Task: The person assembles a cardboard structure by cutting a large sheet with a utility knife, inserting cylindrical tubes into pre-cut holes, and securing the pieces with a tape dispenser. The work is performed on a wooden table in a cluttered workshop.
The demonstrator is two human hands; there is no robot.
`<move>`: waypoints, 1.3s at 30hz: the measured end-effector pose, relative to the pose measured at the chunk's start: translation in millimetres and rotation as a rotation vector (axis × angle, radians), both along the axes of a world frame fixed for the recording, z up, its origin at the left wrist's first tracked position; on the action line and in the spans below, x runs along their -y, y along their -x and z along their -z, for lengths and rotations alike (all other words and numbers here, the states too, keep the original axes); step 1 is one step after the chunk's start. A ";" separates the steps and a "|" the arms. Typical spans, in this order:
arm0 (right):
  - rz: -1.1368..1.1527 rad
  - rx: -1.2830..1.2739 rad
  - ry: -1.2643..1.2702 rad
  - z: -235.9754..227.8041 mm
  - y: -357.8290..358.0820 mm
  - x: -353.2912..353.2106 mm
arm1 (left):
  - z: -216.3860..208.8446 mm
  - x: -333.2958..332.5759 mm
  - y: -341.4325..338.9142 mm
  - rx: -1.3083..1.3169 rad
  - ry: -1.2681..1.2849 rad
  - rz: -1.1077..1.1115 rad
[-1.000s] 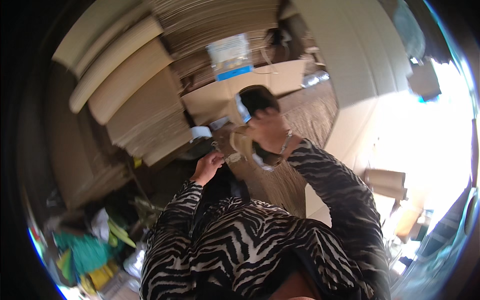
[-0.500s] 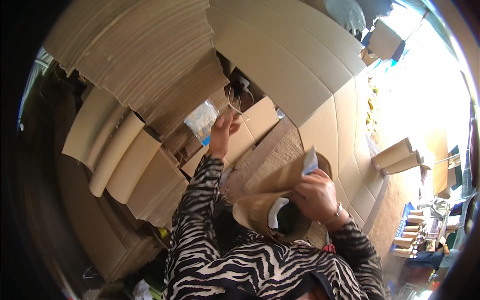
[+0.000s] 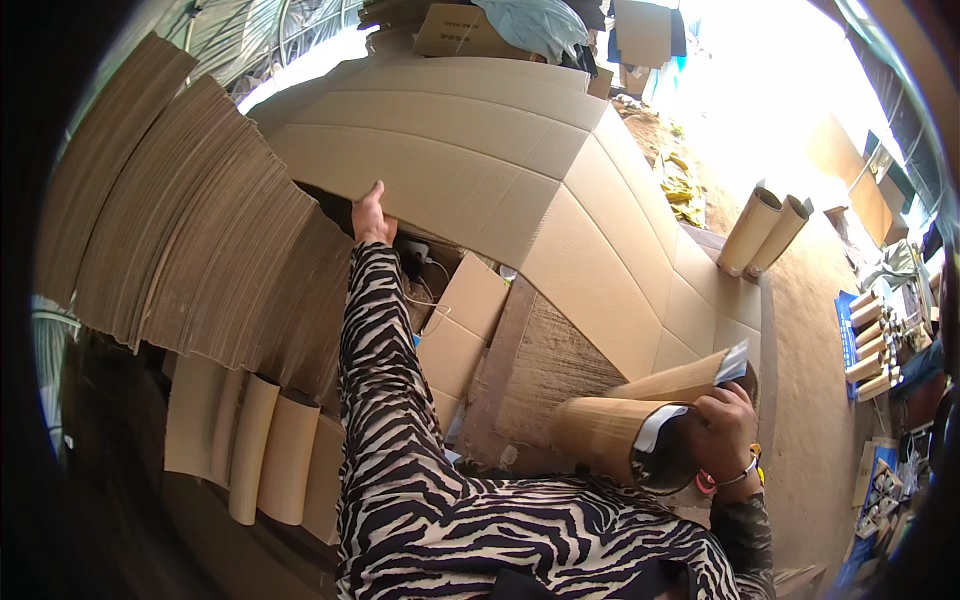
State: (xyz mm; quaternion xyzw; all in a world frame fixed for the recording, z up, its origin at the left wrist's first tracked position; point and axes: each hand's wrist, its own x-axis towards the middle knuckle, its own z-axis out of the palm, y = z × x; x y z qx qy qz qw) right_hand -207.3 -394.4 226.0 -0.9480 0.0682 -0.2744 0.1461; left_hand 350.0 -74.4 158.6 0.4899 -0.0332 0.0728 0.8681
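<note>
Bkgd: cardboard stack (image 3: 200, 225) btwn 9 & 10 o'clock, big creased sheet (image 3: 470, 150) at 12.
R hand (image 3: 725, 432), 4 o'clock, fingers clamped on rims of 2 brown tubes (image 3: 600, 428) btwn 4 & 5; L hand (image 3: 371, 218), 10 o'clock, thumb up at sheet's edge, can't tell if fingers grip.

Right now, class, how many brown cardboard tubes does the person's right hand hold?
2: the nearer tube and the farther tube, partly hidden behind it, both held by the right hand. More could be hidden.
</note>
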 end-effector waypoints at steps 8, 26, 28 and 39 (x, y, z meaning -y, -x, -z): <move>0.089 -0.144 0.087 44.7 1.8 9.7 | -122.0 60.4 61.2 0.452 -0.121 -0.086; 0.211 -0.216 -0.011 58.5 34.1 64.7 | -173.4 -31.6 196.0 0.506 -0.654 -0.509; 0.237 -0.208 -0.030 59.8 40.7 67.8 | -173.3 -52.3 195.9 0.521 -0.684 -0.480; 0.361 -0.171 0.015 48.6 49.3 159.2 | -155.3 -130.4 216.4 0.230 -0.699 -0.520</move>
